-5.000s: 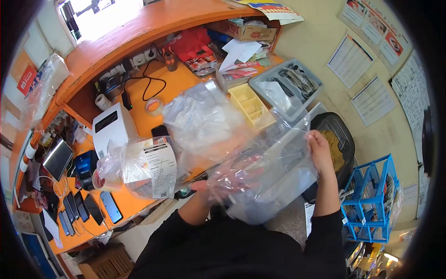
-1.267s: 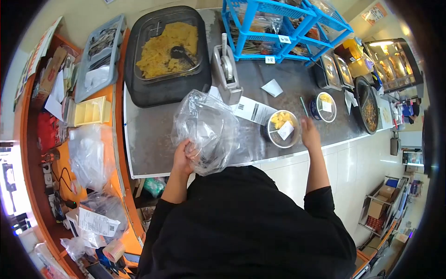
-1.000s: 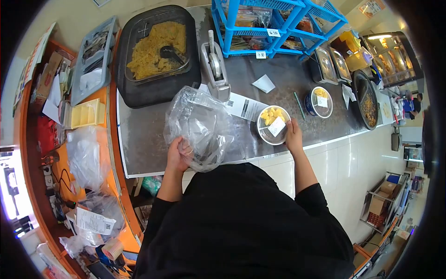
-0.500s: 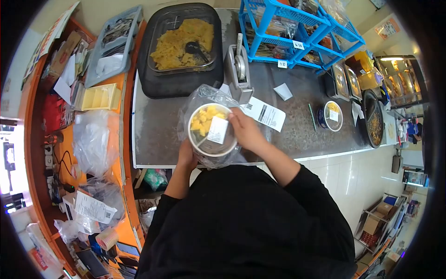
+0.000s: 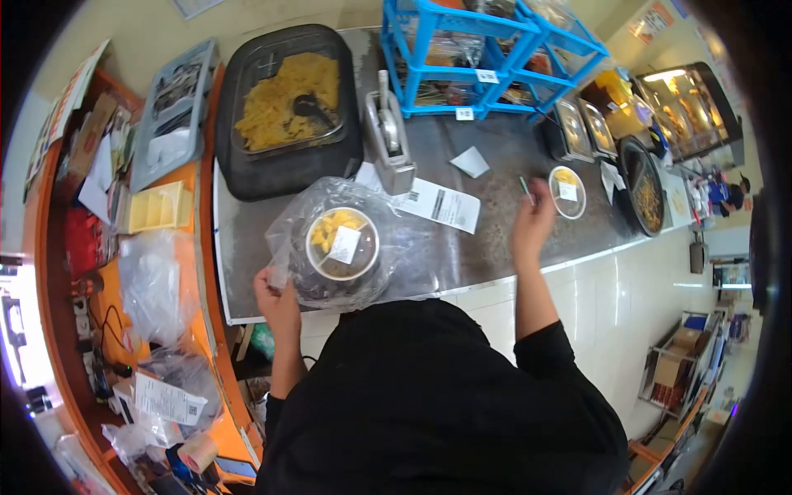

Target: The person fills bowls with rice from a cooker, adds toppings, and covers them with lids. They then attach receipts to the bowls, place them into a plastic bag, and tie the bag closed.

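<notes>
Head view: we locate the first tub (image 5: 360, 262) upright over the near-left part of the dark worktop (image 5: 503, 239), with the clear plastic bag (image 5: 289, 235) spread around its sides. Through its top we see yellow pieces at 11 o'clock, and a white label (image 5: 344, 245) lies near the centre.

We grip the bag's edge in the left hand (image 5: 281, 307), at 7 to 8 o'clock from this tub. We hold the right hand (image 5: 533, 227) open, its fingers loosely bent, well apart from the first tub at 3 o'clock. It is just beside the second tub (image 5: 575, 203) and a thin green stick (image 5: 525, 186); we cannot tell whether it touches either.

Taking the first tub as the clock centre, we read the surroundings as follows. At 2 o'clock lie the printed slip (image 5: 450, 208) and, beyond it, a small white paper (image 5: 470, 162). At 1 o'clock stands the metal dispenser (image 5: 399, 176), with the blue rack (image 5: 456, 73) farther out. At 11 o'clock is the black tray (image 5: 285, 177), holding yellow food and a dark scoop (image 5: 307, 105). At 9 o'clock, on the orange counter (image 5: 210, 285), rests the cream divided tray (image 5: 157, 206). Between 2 and 3 o'clock, past the second tub, is the round black pan (image 5: 645, 186).
</notes>
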`<control>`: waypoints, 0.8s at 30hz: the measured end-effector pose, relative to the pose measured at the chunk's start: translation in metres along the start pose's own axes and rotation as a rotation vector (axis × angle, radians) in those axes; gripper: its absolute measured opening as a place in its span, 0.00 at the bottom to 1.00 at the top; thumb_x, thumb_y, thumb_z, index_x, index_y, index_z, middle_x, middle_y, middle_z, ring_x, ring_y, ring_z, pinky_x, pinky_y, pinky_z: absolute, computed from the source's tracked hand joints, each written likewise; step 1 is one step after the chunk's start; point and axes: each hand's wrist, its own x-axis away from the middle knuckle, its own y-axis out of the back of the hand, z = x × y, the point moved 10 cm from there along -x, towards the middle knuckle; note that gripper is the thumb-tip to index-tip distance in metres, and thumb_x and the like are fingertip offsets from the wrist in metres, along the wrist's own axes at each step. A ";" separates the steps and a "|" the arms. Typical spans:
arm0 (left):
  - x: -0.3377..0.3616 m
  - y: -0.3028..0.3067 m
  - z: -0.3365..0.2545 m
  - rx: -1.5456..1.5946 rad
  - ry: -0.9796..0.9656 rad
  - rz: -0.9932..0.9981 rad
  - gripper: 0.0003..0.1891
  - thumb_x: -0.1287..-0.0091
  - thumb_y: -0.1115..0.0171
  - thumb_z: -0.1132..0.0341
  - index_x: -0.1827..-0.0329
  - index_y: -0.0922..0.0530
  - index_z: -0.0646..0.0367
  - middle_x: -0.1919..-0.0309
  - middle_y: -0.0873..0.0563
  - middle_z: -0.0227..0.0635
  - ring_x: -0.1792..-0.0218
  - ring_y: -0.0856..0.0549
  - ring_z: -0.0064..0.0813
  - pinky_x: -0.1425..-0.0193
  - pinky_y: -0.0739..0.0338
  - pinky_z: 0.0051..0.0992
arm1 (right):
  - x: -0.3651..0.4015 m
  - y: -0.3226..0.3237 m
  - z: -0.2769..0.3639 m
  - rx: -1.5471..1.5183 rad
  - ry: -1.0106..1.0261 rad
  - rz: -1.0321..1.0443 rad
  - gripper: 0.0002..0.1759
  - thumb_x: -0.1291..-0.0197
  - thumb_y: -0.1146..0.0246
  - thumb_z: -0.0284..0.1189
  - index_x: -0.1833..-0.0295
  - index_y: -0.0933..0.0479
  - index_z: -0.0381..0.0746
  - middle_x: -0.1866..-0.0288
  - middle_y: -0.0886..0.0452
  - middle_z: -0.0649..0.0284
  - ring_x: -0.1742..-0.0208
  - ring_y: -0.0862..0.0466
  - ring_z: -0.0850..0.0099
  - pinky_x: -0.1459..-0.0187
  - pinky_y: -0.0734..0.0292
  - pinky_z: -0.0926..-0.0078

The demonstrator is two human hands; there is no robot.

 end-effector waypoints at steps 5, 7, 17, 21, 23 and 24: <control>-0.003 -0.009 -0.039 -0.123 0.076 0.083 0.16 0.44 0.27 0.72 0.58 0.27 0.58 0.67 0.22 0.25 0.67 0.25 0.14 0.62 0.30 0.17 | -0.027 0.084 -0.260 0.063 -0.705 -0.186 0.20 0.32 0.48 0.34 0.40 0.33 0.34 0.54 0.22 0.53 0.60 0.17 0.59 0.62 0.21 0.69; -0.005 -0.008 -0.049 -0.160 0.058 0.082 0.16 0.44 0.26 0.70 0.59 0.27 0.57 0.68 0.22 0.24 0.67 0.25 0.14 0.63 0.31 0.16 | -0.012 0.049 -0.283 -0.381 -0.978 -0.034 0.20 0.30 0.52 0.38 0.40 0.34 0.36 0.58 0.21 0.53 0.67 0.17 0.61 0.70 0.21 0.70; 0.001 -0.011 -0.032 0.137 0.262 0.203 0.12 0.40 0.29 0.69 0.59 0.25 0.56 0.75 0.25 0.20 0.76 0.27 0.13 0.73 0.32 0.17 | -0.012 0.057 -0.252 -0.188 -0.502 -0.077 0.15 0.30 0.56 0.36 0.50 0.30 0.38 0.67 0.24 0.61 0.81 0.24 0.73 0.84 0.27 0.75; 0.008 -0.015 -0.045 0.165 0.198 0.241 0.16 0.41 0.27 0.67 0.56 0.26 0.56 0.75 0.25 0.21 0.77 0.27 0.14 0.76 0.33 0.17 | 0.002 0.021 -0.100 -0.055 -0.182 0.237 0.16 0.29 0.54 0.33 0.49 0.26 0.34 0.62 0.22 0.62 0.61 0.22 0.74 0.57 0.24 0.74; 0.008 -0.019 -0.045 0.209 0.173 0.276 0.18 0.42 0.26 0.66 0.55 0.26 0.56 0.74 0.25 0.22 0.77 0.27 0.14 0.76 0.32 0.17 | 0.032 -0.027 -0.034 -0.200 -0.338 0.578 0.18 0.29 0.53 0.32 0.45 0.26 0.32 0.57 0.20 0.60 0.52 0.23 0.73 0.46 0.30 0.74; 0.009 -0.021 -0.048 0.242 0.174 0.287 0.17 0.42 0.26 0.67 0.55 0.26 0.56 0.74 0.24 0.22 0.77 0.27 0.14 0.76 0.32 0.17 | 0.044 -0.050 0.004 -0.255 -0.283 0.671 0.19 0.29 0.53 0.32 0.43 0.27 0.32 0.57 0.20 0.61 0.53 0.23 0.73 0.48 0.29 0.74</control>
